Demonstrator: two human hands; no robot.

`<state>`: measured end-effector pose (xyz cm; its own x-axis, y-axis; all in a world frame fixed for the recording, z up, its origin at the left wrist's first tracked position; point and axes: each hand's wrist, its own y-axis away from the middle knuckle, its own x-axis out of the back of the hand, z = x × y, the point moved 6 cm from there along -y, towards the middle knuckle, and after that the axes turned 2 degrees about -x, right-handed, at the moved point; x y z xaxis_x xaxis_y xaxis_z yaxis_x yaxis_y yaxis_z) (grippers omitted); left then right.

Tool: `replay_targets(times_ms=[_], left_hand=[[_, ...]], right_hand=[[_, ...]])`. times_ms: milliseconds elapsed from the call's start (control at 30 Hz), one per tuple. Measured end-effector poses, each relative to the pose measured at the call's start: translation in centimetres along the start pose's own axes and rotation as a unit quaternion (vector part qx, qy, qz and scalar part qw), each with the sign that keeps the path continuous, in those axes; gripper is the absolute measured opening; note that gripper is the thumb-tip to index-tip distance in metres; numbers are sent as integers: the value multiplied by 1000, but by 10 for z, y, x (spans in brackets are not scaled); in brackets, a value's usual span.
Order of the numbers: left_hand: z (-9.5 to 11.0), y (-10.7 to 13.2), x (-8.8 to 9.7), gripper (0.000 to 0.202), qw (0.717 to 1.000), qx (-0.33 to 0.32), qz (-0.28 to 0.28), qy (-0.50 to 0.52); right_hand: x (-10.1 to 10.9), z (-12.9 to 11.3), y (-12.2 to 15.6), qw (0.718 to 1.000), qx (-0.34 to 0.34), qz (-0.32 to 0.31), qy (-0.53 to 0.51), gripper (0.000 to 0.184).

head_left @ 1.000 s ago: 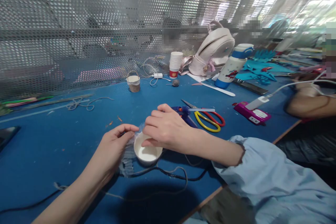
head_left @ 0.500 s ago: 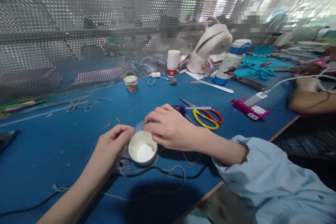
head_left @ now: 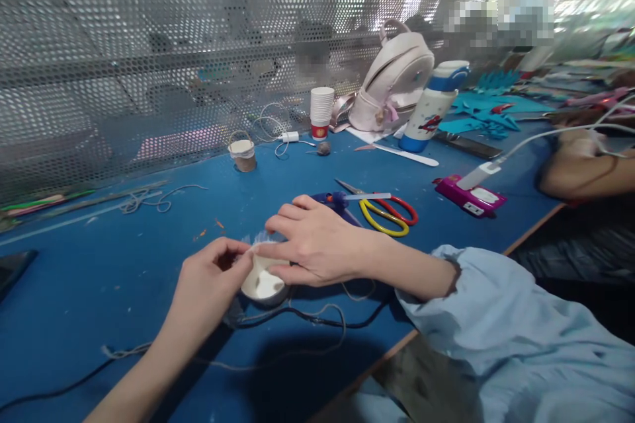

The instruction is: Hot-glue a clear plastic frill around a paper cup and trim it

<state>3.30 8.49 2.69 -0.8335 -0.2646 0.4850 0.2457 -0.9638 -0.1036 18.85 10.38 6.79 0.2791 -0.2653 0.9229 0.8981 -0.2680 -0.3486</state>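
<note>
A small white paper cup (head_left: 262, 283) lies on the blue table (head_left: 124, 258), its mouth turned toward me. Pale blue pleated gauze trim (head_left: 261, 238) runs round its outside. My left hand (head_left: 211, 281) pinches the trim against the cup's left rim, fingers closed. My right hand (head_left: 312, 244) curls over the cup's top and right side, fingers pressing the trim to the wall. A black cable (head_left: 317, 320) loops on the table just below the cup.
Beyond my right hand lie a blue glue gun (head_left: 333, 199) and red and yellow scissors (head_left: 387, 211). Farther back stand a stack of paper cups (head_left: 321, 112), a small handled cup (head_left: 241, 152), a pink backpack (head_left: 397, 82) and a bottle (head_left: 431, 112). Another person's arm (head_left: 585, 175) rests at right by a magenta device (head_left: 471, 195).
The cup has tipped and turned a little between my hands. My left fingers closed in on its rim, and my right hand came lower over it. The view shifted slightly.
</note>
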Motion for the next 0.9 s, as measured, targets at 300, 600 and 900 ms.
replay_targets(times_ms=[300,600,900], left_hand=[[0,3,-1,21,1000,13,-3,-21],[4,3,0,17,999,-14,-5,-39],[4,8,1,19,999,-6,5,-37]], right_hand=[[7,3,4,1000,24,-7,0,42],[-1,3,7,998,32,46,37,43],[5,9,8,1000,4,20,-12,42]])
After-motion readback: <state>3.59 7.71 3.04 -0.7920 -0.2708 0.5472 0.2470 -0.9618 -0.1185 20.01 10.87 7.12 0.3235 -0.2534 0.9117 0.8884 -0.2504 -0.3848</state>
